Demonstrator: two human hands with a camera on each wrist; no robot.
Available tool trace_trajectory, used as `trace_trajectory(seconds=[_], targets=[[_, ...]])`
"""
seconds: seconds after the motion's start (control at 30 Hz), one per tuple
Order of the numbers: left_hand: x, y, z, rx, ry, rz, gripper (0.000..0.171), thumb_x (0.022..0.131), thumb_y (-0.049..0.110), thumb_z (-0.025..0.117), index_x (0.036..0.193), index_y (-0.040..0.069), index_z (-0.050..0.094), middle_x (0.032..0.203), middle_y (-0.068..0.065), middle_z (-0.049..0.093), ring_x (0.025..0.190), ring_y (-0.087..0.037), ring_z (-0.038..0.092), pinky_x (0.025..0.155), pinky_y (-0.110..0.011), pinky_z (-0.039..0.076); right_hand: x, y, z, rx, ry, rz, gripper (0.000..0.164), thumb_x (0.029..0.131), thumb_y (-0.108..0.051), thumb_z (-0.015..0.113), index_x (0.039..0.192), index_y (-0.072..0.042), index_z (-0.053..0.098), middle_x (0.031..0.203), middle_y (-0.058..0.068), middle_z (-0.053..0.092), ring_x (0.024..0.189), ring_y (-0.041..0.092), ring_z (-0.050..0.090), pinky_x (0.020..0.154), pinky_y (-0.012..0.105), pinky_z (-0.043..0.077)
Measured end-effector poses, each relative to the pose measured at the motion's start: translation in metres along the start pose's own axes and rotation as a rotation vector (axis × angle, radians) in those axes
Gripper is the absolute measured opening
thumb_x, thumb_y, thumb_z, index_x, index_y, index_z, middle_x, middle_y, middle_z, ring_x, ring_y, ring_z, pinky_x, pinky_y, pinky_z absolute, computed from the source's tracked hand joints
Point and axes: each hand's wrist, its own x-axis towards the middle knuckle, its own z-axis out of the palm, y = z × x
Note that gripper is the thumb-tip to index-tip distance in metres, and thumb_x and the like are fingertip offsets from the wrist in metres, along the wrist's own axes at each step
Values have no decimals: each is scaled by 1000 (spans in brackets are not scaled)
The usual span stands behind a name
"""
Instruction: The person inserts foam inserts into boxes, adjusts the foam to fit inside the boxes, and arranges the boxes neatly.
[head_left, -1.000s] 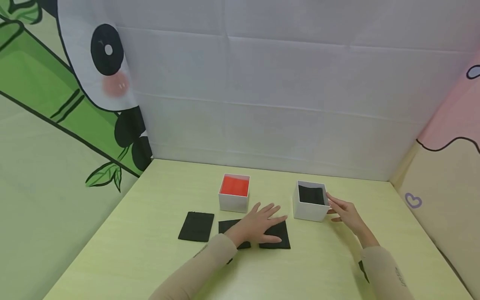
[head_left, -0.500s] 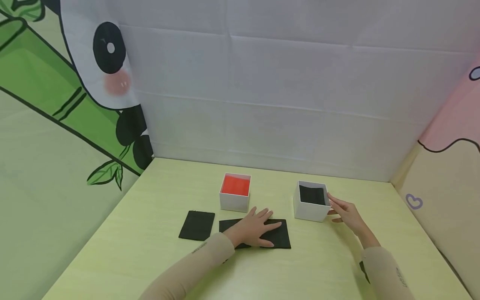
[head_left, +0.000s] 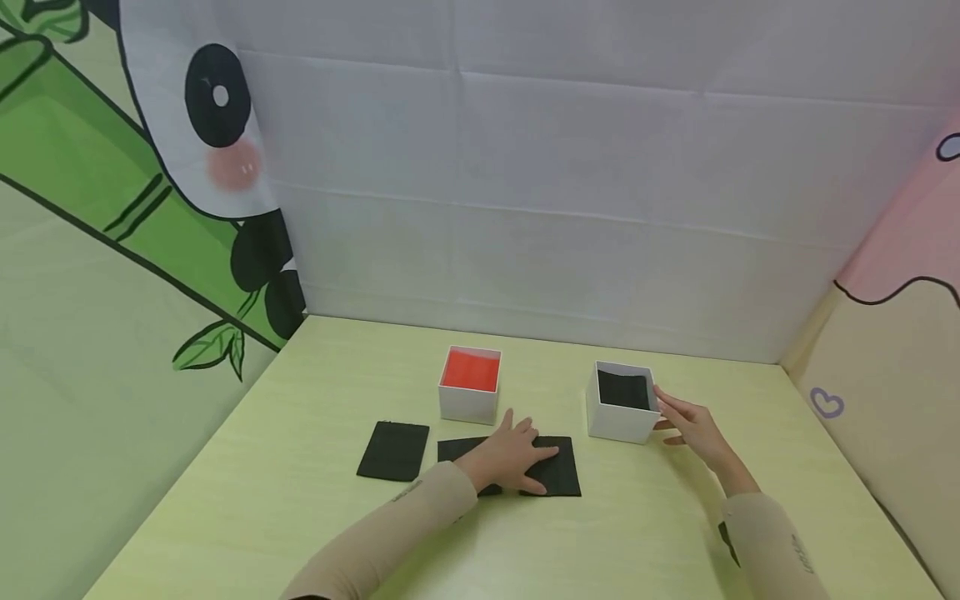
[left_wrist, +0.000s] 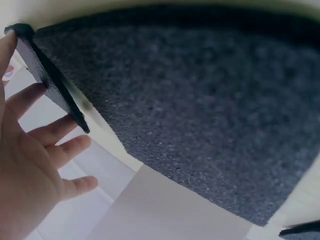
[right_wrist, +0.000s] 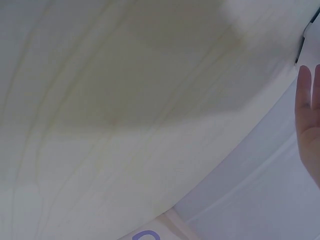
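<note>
My left hand (head_left: 508,457), fingers spread, rests over the right-hand black fabric-like square (head_left: 562,469); in the left wrist view its fingertips touch that square's edge. The middle black square (head_left: 453,451) lies partly hidden under my left wrist, filling much of the left wrist view as a speckled dark sheet (left_wrist: 200,105). A third black square (head_left: 393,452) lies flat to the left. My right hand (head_left: 696,429) touches the right side of a white box (head_left: 621,423), fingers extended. Black sheet material (head_left: 624,390) lies inside this box.
Behind my left hand stands another white box (head_left: 467,406), holding red sheet material (head_left: 471,371). The pale yellow table (head_left: 540,550) meets a white cloth backdrop (head_left: 540,250) at the back. Printed side panels (head_left: 892,375) flank it.
My left hand has shifted slightly left over the right-hand black square, and its fingers have drawn a little closer together. My right hand stays at the box.
</note>
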Motion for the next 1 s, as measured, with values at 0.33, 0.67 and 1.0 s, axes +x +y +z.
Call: trace_trajectory(seconds=[0.33,0.67,1.0], targets=[[3,0,-6,-119,64,-45,63,70,59,63,128,39,48,115,-1,49,101,-17,44,94,-45,29,0,0,0,-3,-8,5,50,96,-24,43,133,6,29,126,33,39,90,37,58,69,45,49],[7,-8,-7,-622,155,-66,45,77,4,69,119,20,61,98,1,50,87,-10,45,73,-16,40,-1,0,0,-5,-8,9,49,96,-25,42,134,4,29,124,33,41,91,39,57,69,45,49],[11,-18,-4,-875,291,-48,21,73,-3,70,90,9,71,90,3,61,84,-8,52,72,-18,43,-1,-2,0,0,-8,25,50,96,-25,42,135,3,29,124,33,41,93,43,55,69,44,49]])
